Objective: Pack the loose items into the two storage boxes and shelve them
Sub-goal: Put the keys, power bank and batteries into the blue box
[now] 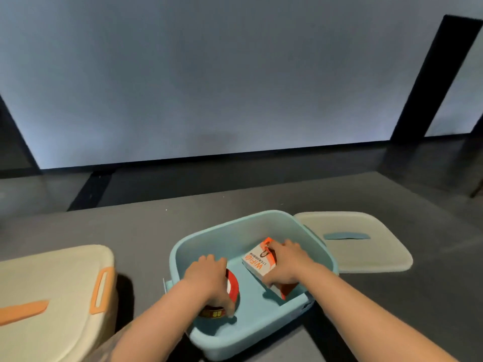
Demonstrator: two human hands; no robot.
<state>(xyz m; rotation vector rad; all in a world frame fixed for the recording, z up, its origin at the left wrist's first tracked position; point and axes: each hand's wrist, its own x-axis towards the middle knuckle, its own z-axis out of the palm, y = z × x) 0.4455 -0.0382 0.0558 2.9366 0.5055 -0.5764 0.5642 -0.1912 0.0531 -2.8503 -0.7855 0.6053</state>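
Blue storage box (251, 333) sits open on the dark grey table (339, 194), both hands down inside it. Left hand (209, 278) is curled over a round red-topped tin (230, 288) w/ a dark printed side band, in the box's left half; tin looks at or near the box floor, can't tell if fully set down. Right hand (285, 265) grips a white and orange carton (257, 265) marked "WiFi", in the box's right half, fingers wrapped over its top, thumb at its near edge; carton is tilted, near end low. Just right of the box, touching its rim, lies a pale lid (366, 246) flat on the table, w/ a blue tab on top. Left of the box, apart from it, stands a cream storage box (52, 283), lid on, w/ orange handle and orange tab.
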